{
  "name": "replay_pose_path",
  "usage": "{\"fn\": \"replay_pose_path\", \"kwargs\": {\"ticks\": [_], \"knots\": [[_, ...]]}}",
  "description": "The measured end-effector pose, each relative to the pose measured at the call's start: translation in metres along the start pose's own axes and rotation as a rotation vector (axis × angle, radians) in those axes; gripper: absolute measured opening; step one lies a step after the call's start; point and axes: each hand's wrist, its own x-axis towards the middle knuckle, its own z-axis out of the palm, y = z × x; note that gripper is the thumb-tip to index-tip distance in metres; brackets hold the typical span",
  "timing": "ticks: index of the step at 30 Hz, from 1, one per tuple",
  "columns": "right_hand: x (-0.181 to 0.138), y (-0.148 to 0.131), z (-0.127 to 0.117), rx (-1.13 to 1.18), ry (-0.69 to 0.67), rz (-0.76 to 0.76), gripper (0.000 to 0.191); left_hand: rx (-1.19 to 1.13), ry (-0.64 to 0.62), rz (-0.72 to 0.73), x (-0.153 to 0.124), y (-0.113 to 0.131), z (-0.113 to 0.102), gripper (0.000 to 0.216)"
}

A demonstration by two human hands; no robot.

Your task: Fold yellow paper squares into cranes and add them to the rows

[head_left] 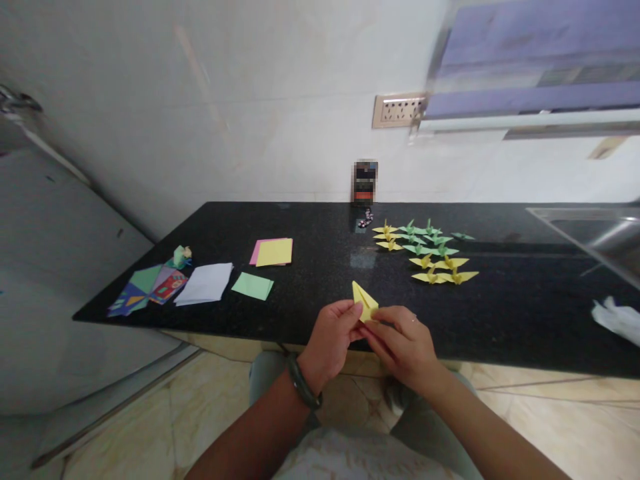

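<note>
A partly folded piece of yellow origami paper point(366, 302) is held between both hands, above the front edge of the black counter, its narrow point facing away from me. My left hand point(333, 333) pinches its left side with the thumb on top. On the right, my right hand point(403, 343) grips the lower right corner between thumb and fingers. Several finished yellow paper cranes point(444, 272) stand in rows beyond my right hand. Behind them are several green paper cranes point(425, 237). The fingertips under the paper are partly hidden.
Left on the black counter point(320, 267) lie yellow and pink sheets point(274, 253), green sheets point(253, 285), white sheets point(204, 283) and a colourful packet point(150, 287). A phone-like object point(365, 181), blurred out, leans on the wall. A sink point(600, 233) and crumpled white plastic point(617, 320) are at right.
</note>
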Motion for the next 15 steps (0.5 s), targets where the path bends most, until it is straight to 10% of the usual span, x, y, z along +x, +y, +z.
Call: {"fn": "replay_pose_path", "kwargs": {"ticks": [15], "knots": [[0.0032, -0.0044, 0.0013, 0.271, 0.071, 0.48, 0.012, 0.207, -0.076, 0.025, -0.0028, 0.0001, 0.0, 0.027]]}}
